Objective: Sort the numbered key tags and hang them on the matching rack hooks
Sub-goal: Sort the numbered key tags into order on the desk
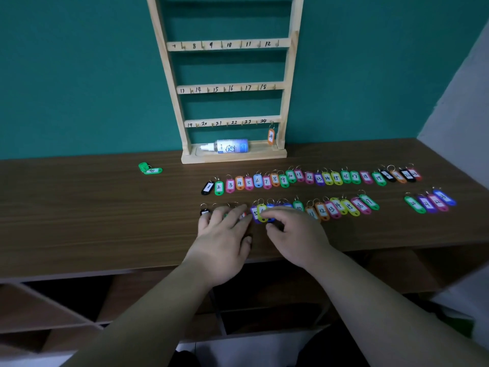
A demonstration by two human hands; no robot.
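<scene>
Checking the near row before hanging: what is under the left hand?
The left hand lies flat over the near row's first tags. A black tag peeks out beside the fingers, with green and red slivers between them. Their numbers are covered.

This looks like an office or storeroom workstation: a brown wood-grain desk (pixel 79 207) stands against a plain teal wall (pixel 79 75) at 12 o'clock, with open shelf compartments (pixel 66 308) beneath it at 7 o'clock. A wooden rack (pixel 287 102) of numbered hooks stands at 12 o'clock with a spray bottle (pixel 232 146) lying in its base. Rows of numbered key tags (pixel 328 178) lie towards 3 o'clock.
</scene>
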